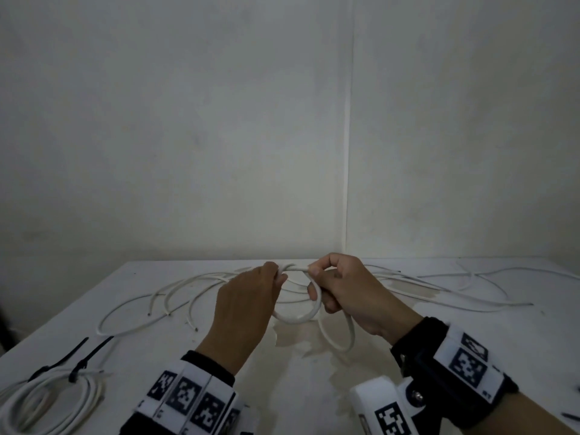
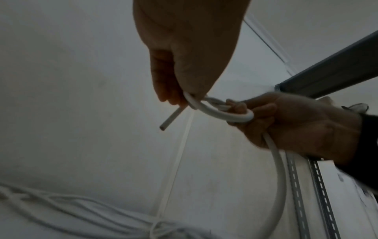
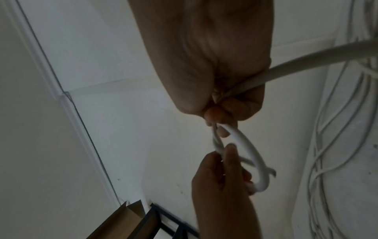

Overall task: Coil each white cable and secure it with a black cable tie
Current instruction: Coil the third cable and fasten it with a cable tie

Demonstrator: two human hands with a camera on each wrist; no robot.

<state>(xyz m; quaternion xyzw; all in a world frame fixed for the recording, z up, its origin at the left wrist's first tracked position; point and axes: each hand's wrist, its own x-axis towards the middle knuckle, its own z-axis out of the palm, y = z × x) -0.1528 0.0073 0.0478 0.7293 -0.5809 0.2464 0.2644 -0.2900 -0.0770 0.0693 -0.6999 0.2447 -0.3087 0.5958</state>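
One white cable looks finished: a coiled bundle (image 1: 47, 403) lies at the near left corner of the bench (image 1: 470, 324), and a black cable tie (image 1: 77, 370) is wrapped around it, with its tail sticking out. Another black tie (image 1: 59, 361) lies just beside it; I cannot tell if that one is around the bundle too. The next white cable (image 1: 298, 315) is only just begun. It is held up a little above the middle of the bench, and it has one small loop so far. The left hand (image 1: 248, 306) pinches the cable near its cut end (image 2: 163, 127) with its fingers (image 2: 163, 90) pressed together. The right hand (image 1: 348, 293) has its fingers (image 2: 237, 107) curled around the other side of the loop, and the long rest of the cable hangs down from it in a bend. Many more loose cables (image 1: 175, 296) are spread across the far side of the bench, not yet coiled. So I think most of the job is left: finish winding this one, tie it, then do the others. I see no spare ties for sure, only a small dark thing (image 1: 569, 416) at the right edge, too small to tell.
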